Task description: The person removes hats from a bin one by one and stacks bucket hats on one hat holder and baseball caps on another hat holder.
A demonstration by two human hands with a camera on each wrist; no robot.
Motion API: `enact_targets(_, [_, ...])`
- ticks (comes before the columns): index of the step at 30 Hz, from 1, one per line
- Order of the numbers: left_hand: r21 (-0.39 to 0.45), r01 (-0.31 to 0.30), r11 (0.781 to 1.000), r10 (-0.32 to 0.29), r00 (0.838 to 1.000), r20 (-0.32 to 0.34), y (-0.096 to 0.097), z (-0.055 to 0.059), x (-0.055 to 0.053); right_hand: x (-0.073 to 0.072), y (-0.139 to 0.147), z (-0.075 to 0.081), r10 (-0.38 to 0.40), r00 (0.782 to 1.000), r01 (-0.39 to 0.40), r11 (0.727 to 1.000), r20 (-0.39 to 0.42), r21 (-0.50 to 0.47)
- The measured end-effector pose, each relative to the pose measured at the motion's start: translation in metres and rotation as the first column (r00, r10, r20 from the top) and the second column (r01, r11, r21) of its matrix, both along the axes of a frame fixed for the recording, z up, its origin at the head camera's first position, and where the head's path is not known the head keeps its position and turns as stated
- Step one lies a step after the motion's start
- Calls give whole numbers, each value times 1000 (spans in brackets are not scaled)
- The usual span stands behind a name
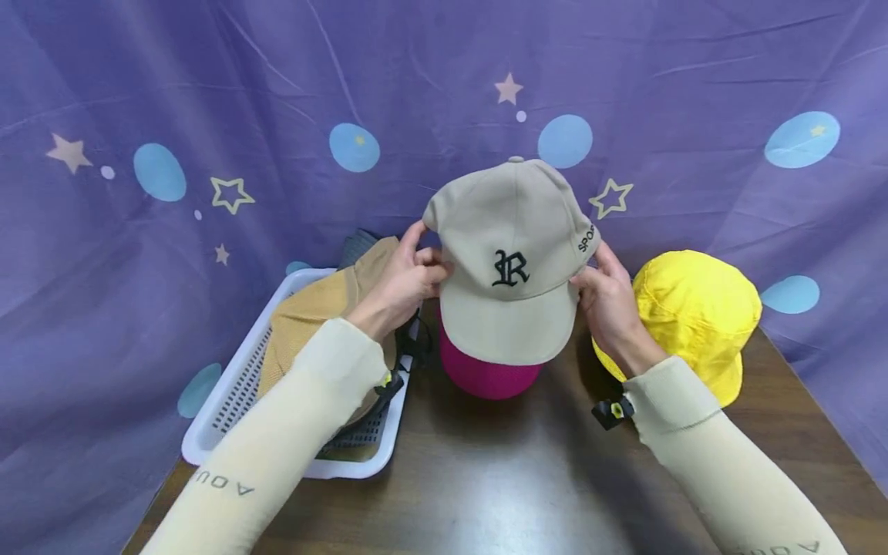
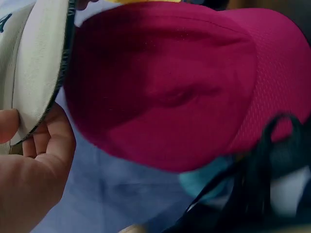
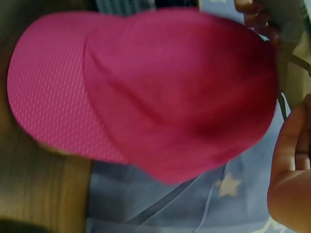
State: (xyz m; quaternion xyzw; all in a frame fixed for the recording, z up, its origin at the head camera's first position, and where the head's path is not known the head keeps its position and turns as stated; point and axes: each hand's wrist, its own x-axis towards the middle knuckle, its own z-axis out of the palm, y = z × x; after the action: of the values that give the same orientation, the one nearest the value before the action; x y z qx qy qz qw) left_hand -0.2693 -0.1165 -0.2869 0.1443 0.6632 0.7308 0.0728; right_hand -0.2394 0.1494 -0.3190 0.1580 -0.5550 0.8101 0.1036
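Head view: beige cap point(image 1: 479, 223) held up between two hands, crown top away from the person, brim toward them. Left hand point(image 1: 402, 285) pinches one side edge, thumb against fingers; left wrist view puts the thumb outside the rim, fingers within. Right hand point(image 1: 610, 304) pinches the opposite edge, thumb in front; its own wrist view cuts off the grip. Neither hand spread wide.

Key relation: pink cap point(image 1: 489, 378) sits behind and below the beige one, between the hands, its brim showing past the beige brim. Long axes, crown to brim, run roughly alike, both brims toward the person. Both hands look about equally near the pink cap. Whether the two caps touch, cannot tell; what supports the pink one is hidden.

Alongside: white basket point(image 1: 347, 469) with tan hat point(image 1: 305, 316) beyond the left forearm; yellow hat point(image 1: 697, 308) just beside the right hand.
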Motion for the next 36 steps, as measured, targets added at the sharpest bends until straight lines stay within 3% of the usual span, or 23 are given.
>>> enact_targets(6, [45,-2,999,-4,991,132,10,-13,-27,-25,7,-10,46,990,-44,999,131,-15])
enact_targets(11, [99,-30,995,5,972,235,6,-24,-36,-31,4,-19,122,947,-123,992,297,-14])
enact_targets(16, [106,-63,992,26,948,318,2,-35,-26,-21,1,-26,174,916,-191,981,362,13])
enact_targets(19, [25,-122,992,107,934,341,5,-42,-13,-12,-1,-31,162,902,-192,981,400,36])
enact_targets(21, [-57,-170,984,179,930,321,11,-46,-2,-6,-1,-35,129,893,-168,984,432,55])
enact_targets(23, [-150,-235,960,268,927,263,19,-51,11,0,-2,-40,73,887,-130,987,456,95])
enact_targets(25, [-224,-312,923,356,914,194,28,-55,24,6,-2,-47,23,882,-94,987,471,129])
enact_targets(29, [-279,-446,850,487,868,99,46,-67,42,14,-4,-65,-39,873,-59,981,485,186])
enact_targets(33, [-279,-514,811,560,821,114,57,-82,45,22,-7,-81,-109,882,-29,958,459,284])
enact_targets(36, [-317,-557,767,616,778,123,61,-93,43,26,-12,-91,-235,892,47,898,385,437])
